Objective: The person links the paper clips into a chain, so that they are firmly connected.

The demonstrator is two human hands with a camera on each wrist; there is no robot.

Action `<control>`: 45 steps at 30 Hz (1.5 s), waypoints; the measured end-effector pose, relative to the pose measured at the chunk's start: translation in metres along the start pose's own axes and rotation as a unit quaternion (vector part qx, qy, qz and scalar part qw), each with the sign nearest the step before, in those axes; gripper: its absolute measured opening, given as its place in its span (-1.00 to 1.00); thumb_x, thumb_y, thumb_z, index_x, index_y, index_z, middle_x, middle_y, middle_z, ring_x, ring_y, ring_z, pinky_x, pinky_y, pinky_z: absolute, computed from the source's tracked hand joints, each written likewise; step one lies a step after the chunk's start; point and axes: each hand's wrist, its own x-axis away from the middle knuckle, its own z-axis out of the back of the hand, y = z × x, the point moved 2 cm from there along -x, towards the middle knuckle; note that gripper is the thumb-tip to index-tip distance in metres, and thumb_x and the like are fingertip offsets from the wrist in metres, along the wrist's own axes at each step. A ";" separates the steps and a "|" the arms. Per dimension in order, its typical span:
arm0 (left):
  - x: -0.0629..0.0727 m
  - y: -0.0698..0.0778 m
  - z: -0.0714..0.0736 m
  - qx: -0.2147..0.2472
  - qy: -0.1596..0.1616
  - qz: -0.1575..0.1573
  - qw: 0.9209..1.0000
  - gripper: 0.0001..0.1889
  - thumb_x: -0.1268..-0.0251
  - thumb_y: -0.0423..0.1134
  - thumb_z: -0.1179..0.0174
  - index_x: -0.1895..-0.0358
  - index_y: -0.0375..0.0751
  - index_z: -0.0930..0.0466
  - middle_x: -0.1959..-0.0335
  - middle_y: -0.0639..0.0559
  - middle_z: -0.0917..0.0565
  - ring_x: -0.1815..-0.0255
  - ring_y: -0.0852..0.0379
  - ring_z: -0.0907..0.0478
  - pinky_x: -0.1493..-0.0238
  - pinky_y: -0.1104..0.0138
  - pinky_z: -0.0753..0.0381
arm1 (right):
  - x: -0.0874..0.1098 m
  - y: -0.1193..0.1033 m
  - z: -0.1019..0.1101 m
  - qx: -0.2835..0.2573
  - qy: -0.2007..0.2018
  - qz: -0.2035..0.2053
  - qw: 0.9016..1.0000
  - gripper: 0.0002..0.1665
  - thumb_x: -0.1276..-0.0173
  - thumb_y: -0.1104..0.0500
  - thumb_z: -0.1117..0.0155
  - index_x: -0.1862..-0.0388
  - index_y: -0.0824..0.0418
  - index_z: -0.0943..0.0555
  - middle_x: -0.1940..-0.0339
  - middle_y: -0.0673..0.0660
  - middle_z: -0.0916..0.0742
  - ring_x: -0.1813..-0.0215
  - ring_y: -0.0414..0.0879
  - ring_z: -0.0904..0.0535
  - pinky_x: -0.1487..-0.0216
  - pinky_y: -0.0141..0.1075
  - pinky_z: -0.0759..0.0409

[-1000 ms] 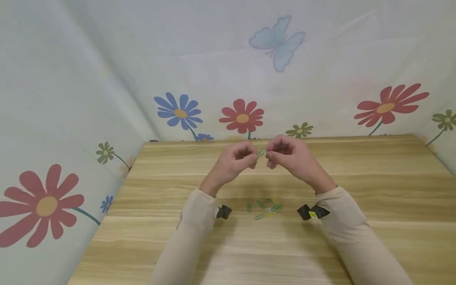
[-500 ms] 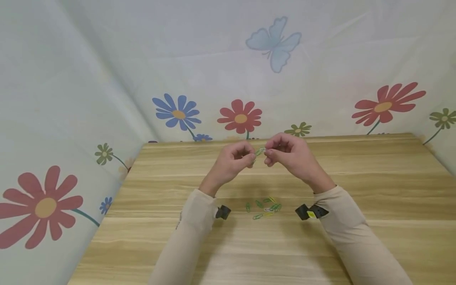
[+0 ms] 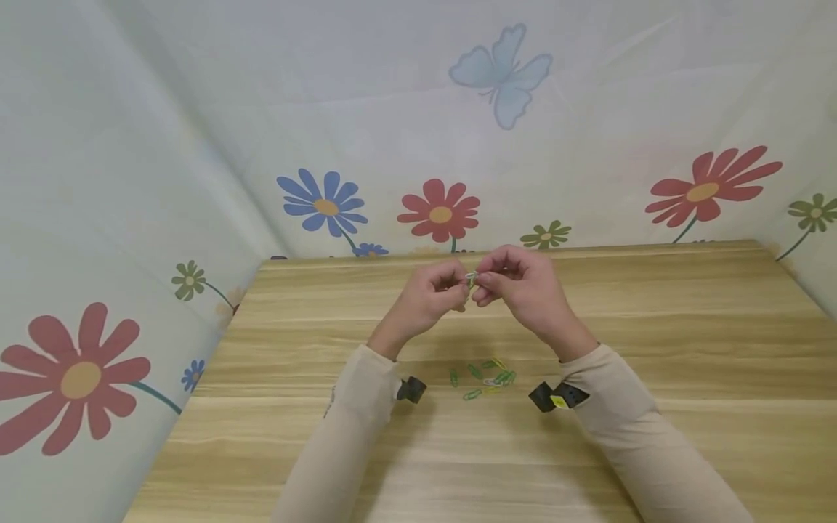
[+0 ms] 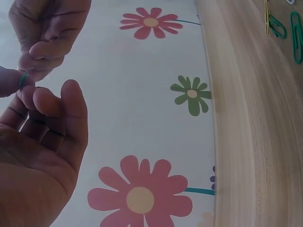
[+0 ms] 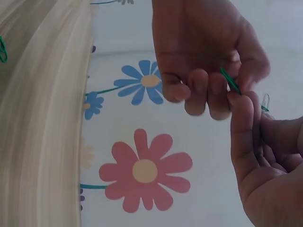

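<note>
In the head view my left hand pinches a green paper clip between thumb and forefinger, above the far part of the table. My right hand faces it, with a whitish paper clip at its thumb and fingertips, touching or overlapping the green. The right wrist view shows a green paper clip sticking out below the left hand's fingers and the pale paper clip beyond the right fingertips. Whether the clips are linked is hidden by the fingers. In the left wrist view only a green sliver of paper clip shows.
A loose group of several paper clips, green, yellow and white, lies on the wooden table between my forearms. Black wrist cameras sit at both cuffs. A flower-printed cloth hangs behind the table's far edge.
My right hand has moved left toward the left hand, bringing the whitish clip up to the left fingertips. The left hand has hardly moved, and the clips on the table lie as before.
</note>
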 end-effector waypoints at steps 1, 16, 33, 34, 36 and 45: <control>0.000 0.000 0.000 0.002 -0.001 0.005 1.000 -0.89 -0.31 -0.34 -0.05 0.37 -0.28 -0.51 0.46 -0.04 -0.51 0.44 -0.01 -0.53 0.26 0.18 -0.67 | 0.000 0.000 -0.001 0.001 0.005 0.004 1.000 -0.94 -0.39 0.56 -0.18 0.19 0.59 -0.54 0.34 0.31 -0.68 0.41 -0.12 -0.71 0.28 -0.20 -0.74; -0.002 0.002 -0.004 -0.002 -0.001 0.076 0.997 -0.89 -0.29 -0.35 -0.05 0.31 -0.27 -0.56 0.38 -0.01 -0.56 0.37 0.08 -0.49 0.29 0.25 -0.62 | 0.002 -0.004 -0.008 0.098 0.035 0.006 0.995 -0.86 -0.43 0.48 -0.21 0.09 0.49 -0.64 0.28 0.32 -0.73 0.36 -0.07 -0.71 0.28 -0.26 -0.73; 0.001 0.008 -0.011 -0.039 -0.004 0.040 0.998 -0.89 -0.32 -0.30 -0.06 0.37 -0.20 -0.53 0.47 -0.01 -0.52 0.46 0.06 -0.44 0.37 0.30 -0.50 | 0.003 -0.018 0.006 0.070 -0.020 -0.043 0.996 -0.86 -0.53 0.30 -0.07 0.14 0.41 -0.46 0.36 0.25 -0.55 0.39 0.00 -0.56 0.27 -0.25 -0.69; 0.001 0.008 -0.011 -0.020 -0.006 0.039 0.999 -0.88 -0.34 -0.30 -0.05 0.36 -0.22 -0.53 0.45 -0.02 -0.52 0.43 0.06 -0.46 0.31 0.28 -0.56 | 0.003 -0.018 0.006 0.055 -0.024 -0.041 0.997 -0.87 -0.53 0.30 -0.06 0.15 0.41 -0.45 0.38 0.25 -0.53 0.42 0.00 -0.55 0.29 -0.24 -0.69; 0.001 0.006 -0.010 0.016 -0.009 0.038 0.999 -0.86 -0.36 -0.30 -0.04 0.34 -0.28 -0.53 0.40 -0.03 -0.53 0.35 0.05 -0.53 0.18 0.22 -0.65 | 0.003 -0.018 0.008 0.038 -0.031 -0.037 0.998 -0.88 -0.54 0.30 -0.04 0.16 0.39 -0.44 0.43 0.25 -0.53 0.47 0.00 -0.55 0.32 -0.21 -0.70; -0.001 0.001 -0.005 -0.006 -0.057 0.057 0.997 -0.75 -0.48 -0.24 -0.06 0.04 -0.34 -0.63 0.08 -0.15 -0.65 0.05 0.06 -0.57 -0.07 0.18 -0.57 | 0.003 -0.020 0.017 0.062 -0.058 -0.002 0.996 -0.90 -0.52 0.33 -0.08 0.18 0.41 -0.46 0.38 0.32 -0.56 0.51 0.06 -0.59 0.35 -0.17 -0.70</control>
